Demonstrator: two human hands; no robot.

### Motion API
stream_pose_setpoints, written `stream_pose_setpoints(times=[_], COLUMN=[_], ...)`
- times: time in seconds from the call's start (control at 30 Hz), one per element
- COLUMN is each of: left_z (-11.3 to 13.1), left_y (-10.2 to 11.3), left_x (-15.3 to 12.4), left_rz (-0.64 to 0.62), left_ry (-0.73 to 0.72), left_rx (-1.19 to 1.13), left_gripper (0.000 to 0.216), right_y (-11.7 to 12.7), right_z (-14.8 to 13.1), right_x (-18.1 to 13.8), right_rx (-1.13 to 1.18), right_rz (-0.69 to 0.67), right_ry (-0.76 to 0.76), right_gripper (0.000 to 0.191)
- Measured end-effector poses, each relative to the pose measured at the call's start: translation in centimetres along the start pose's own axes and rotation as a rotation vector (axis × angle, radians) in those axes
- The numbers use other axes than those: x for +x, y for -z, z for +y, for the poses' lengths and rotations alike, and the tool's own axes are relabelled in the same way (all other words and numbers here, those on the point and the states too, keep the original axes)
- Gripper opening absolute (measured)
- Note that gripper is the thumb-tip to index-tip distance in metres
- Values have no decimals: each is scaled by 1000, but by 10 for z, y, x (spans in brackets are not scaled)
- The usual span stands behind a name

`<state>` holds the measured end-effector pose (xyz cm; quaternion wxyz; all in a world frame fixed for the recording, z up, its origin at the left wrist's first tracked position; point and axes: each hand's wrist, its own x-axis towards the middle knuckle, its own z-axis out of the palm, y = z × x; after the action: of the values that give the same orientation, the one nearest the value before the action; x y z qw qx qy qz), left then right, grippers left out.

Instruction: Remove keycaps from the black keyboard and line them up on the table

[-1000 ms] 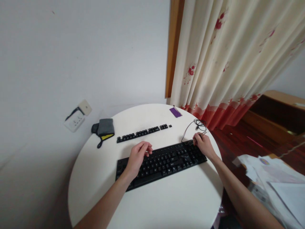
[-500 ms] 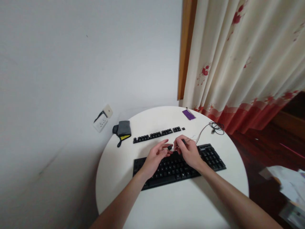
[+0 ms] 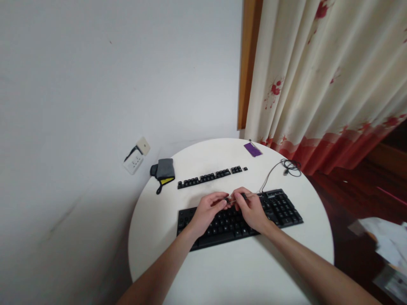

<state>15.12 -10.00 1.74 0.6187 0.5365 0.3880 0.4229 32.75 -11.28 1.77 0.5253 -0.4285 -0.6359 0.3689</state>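
Note:
A black keyboard (image 3: pixel 281 208) lies on the round white table (image 3: pixel 241 271). Both my hands meet over its upper middle rows. My left hand (image 3: pixel 206 210) pinches a small black keycap (image 3: pixel 226 199) between thumb and fingertips. My right hand (image 3: pixel 253 210) grips a thin wire tool (image 3: pixel 244 195) whose tip touches the keycap. A row of loose black keycaps (image 3: pixel 206 178) lies on the table behind the keyboard, apart from both hands.
The keyboard's cable (image 3: pixel 288 166) coils at the table's back right. A purple card (image 3: pixel 253 149) lies at the far edge and a grey pouch (image 3: pixel 163 170) at the back left. A wall socket (image 3: pixel 136 156) is on the left, a curtain (image 3: pixel 318 84) behind, papers (image 3: pixel 381 237) at the right.
My right hand came left from the keyboard's right end to meet my left hand, which now pinches a keycap. Both hands have sunk slightly toward the keys. The view swung to the left.

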Motion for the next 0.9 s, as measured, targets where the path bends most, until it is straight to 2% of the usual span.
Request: stream_pose_setpoints(times=[0.23, 0.4, 0.67, 0.77, 0.9], left_z=[2, -1, -4, -4, 1], left_y=[-1, -2, -3, -5, -8], left_x=[1, 0, 1, 1, -1], left_rz=[7, 12, 66, 120, 157], left_ry=[8, -6, 11, -56, -233], left_rx=[37, 0, 53, 127, 306], left_gripper=[27, 26, 31, 25, 15], right_y=[0, 1, -1, -3, -4], right_z=[-5, -2, 2, 3, 2], right_x=[-1, 0, 0, -1, -1], right_rx=[-87, -122, -114, -83, -44], right_rz=[-67, 21, 58, 75, 131], right_ry=[72, 29, 13, -27, -103], right_gripper=[23, 25, 30, 30, 31])
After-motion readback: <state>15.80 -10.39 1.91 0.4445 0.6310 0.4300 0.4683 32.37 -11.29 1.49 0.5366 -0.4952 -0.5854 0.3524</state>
